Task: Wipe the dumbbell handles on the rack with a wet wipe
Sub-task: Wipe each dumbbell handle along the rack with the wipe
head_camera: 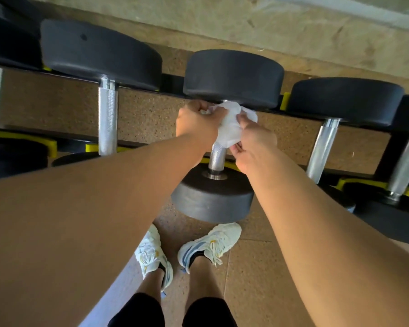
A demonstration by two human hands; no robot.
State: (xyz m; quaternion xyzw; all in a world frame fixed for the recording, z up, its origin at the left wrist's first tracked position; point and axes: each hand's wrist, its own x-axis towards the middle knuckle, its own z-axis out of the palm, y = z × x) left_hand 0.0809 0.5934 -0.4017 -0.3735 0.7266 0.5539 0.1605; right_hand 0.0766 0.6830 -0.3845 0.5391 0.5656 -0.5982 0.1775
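Observation:
A black dumbbell with a steel handle [217,159] lies across the rack in the middle of the view. A white wet wipe [230,125] is wrapped round the upper part of that handle, just below the far weight head [233,77]. My left hand [196,125] grips the wipe from the left. My right hand [253,147] pinches the wipe's lower edge from the right. The near weight head [211,199] sticks out toward me. The part of the handle under the wipe is hidden.
Other dumbbells lie on the rack: one handle on the left [107,119], two on the right [322,147] [405,166]. The rack rails [340,125] are black with yellow cradles [285,101]. My feet in white sneakers [208,244] stand on the cork-coloured floor.

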